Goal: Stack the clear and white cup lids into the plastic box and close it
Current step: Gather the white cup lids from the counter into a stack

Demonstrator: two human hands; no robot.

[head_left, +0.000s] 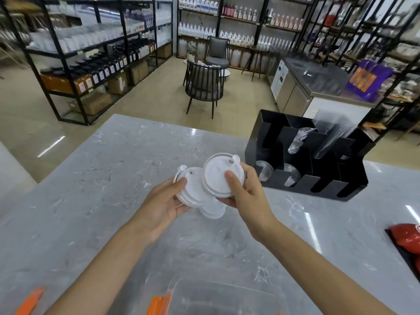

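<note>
Above the middle of the grey marble counter (113, 178) I hold a loose, fanned bunch of white cup lids (195, 192). My left hand (166, 201) grips the bunch from the left, thumb on top. My right hand (243, 189) holds the topmost white lid (217, 178) with the thumb pressed on its face. A few lids hang below the hands. The clear plastic box (222, 296) sits at the near edge of the counter, open, with an orange latch (158, 304) on its left side. I cannot tell whether anything lies inside it.
A black cup-and-lid organiser (318, 178) stands at the right, holding clear lids and bagged cups. A red packet (406, 237) lies at the far right edge. Another orange piece (29, 301) lies at the near left. Shelves and chairs stand beyond the counter.
</note>
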